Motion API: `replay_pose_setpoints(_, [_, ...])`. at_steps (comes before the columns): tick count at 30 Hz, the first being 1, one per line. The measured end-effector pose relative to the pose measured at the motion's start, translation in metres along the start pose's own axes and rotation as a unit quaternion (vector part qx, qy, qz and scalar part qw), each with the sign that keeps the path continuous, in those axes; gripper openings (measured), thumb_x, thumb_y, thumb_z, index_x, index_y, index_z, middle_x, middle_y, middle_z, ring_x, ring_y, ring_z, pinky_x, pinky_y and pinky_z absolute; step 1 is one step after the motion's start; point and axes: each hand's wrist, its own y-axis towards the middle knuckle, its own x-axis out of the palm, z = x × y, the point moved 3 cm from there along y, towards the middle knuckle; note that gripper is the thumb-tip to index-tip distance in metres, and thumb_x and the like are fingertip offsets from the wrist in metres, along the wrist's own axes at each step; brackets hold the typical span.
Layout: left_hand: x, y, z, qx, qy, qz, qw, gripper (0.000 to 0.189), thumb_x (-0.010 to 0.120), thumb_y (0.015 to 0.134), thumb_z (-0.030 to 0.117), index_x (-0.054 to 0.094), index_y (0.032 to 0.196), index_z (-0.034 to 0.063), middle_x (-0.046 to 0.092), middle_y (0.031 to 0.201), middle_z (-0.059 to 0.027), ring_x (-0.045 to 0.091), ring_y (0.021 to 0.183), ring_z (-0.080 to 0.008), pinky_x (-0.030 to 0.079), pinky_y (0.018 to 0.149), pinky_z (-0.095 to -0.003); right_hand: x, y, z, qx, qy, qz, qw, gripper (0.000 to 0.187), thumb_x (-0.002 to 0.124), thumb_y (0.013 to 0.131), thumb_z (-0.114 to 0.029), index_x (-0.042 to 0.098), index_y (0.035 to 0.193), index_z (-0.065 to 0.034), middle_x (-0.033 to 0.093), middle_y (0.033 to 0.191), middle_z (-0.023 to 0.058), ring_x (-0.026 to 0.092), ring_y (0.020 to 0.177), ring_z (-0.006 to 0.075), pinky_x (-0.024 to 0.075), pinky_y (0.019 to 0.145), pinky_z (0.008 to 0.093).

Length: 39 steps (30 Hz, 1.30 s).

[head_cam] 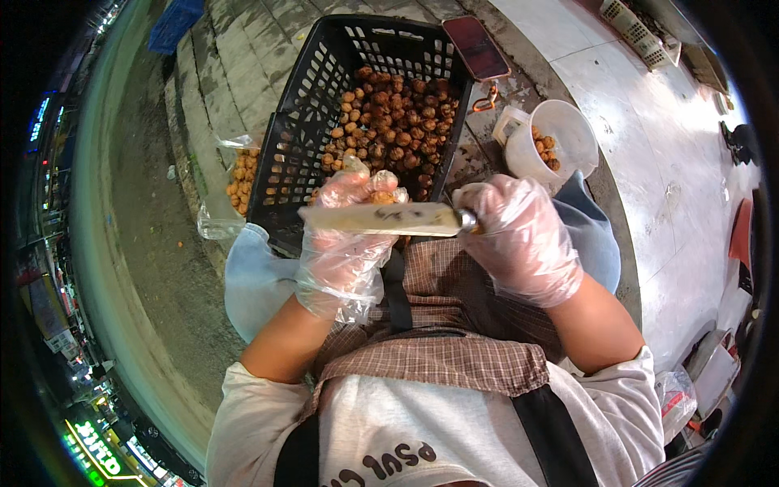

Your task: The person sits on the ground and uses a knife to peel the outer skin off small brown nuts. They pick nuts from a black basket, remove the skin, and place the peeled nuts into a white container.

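Note:
In a clear plastic glove, my left hand (347, 231) holds a walnut (383, 196) between thumb and fingers at the near edge of a black plastic crate (359, 25). My right hand (517, 234), gloved too, grips the handle of a knife with a broad metal blade (383, 219). The blade lies across the view over my left palm, just nearer to me than the walnut; whether it touches the walnut I cannot tell. Many brown walnuts (398, 122) fill the crate's bottom, some darker and wet-looking. The blade hides part of my left hand.
Right of the crate stands a white plastic jug (569, 131) with several walnuts. A smartphone (476, 47) lies at the crate's far right corner, near an orange ring-like thing (485, 99). A clear bag of paler walnuts (243, 176) is on the left. A blue crate (175, 24) stands farther off.

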Motion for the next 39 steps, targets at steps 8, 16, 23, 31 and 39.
replay_pose_setpoints(8, [0.0,-0.021,-0.014,-0.025,0.004,0.072,0.997,0.059,0.081,0.074,0.005,0.044,0.12,0.0017,0.054,0.111,-0.0135,0.06,0.104,-0.0239,0.055,0.091,-0.0409,0.003,-0.005,-0.017,-0.082,-0.013,0.007,0.996,0.036,0.076,0.066,-0.013,0.059,0.096,-0.005,0.054,0.078,0.0104,0.054,0.069,0.0309,0.042,0.06,0.0409])
replay_pose_setpoints(16, [0.017,-0.025,0.001,0.001,0.047,0.091,0.995,0.056,0.074,0.073,-0.006,0.047,0.12,0.0031,0.057,0.113,-0.0132,0.061,0.102,-0.0252,0.055,0.091,-0.039,0.006,-0.003,-0.009,-0.021,-0.027,-0.008,0.999,0.022,0.07,0.074,-0.009,0.057,0.09,-0.0034,0.056,0.075,0.0142,0.056,0.066,0.0345,0.0443,0.058,0.0445])
replay_pose_setpoints(23, [0.024,-0.024,0.008,0.025,0.124,0.088,0.988,0.058,0.077,0.074,-0.003,0.046,0.122,0.0054,0.055,0.118,-0.0128,0.058,0.109,-0.0234,0.054,0.092,-0.0363,0.0,-0.001,-0.011,-0.039,0.02,-0.003,0.999,0.024,0.07,0.075,-0.008,0.056,0.094,-0.0078,0.055,0.077,0.0106,0.055,0.066,0.032,0.0436,0.058,0.0426])
replay_pose_setpoints(31, [0.029,-0.027,0.002,-0.016,0.098,0.127,0.987,0.061,0.082,0.073,0.007,0.045,0.122,0.0041,0.053,0.118,-0.0141,0.056,0.112,-0.0253,0.052,0.095,-0.0397,0.005,-0.002,-0.015,-0.058,0.098,-0.019,0.993,0.032,0.073,0.069,-0.009,0.055,0.096,-0.0074,0.054,0.08,0.0114,0.054,0.071,0.0343,0.0437,0.063,0.044])
replay_pose_setpoints(39, [0.026,-0.02,0.008,-0.017,-0.025,0.108,0.994,0.055,0.073,0.072,-0.008,0.051,0.122,0.0011,0.054,0.121,-0.0138,0.057,0.113,-0.0276,0.049,0.101,-0.0448,0.01,0.003,-0.001,0.107,0.048,-0.035,0.993,0.019,0.068,0.079,-0.013,0.055,0.086,-0.0013,0.057,0.07,0.0173,0.058,0.067,0.0377,0.0473,0.06,0.0449])
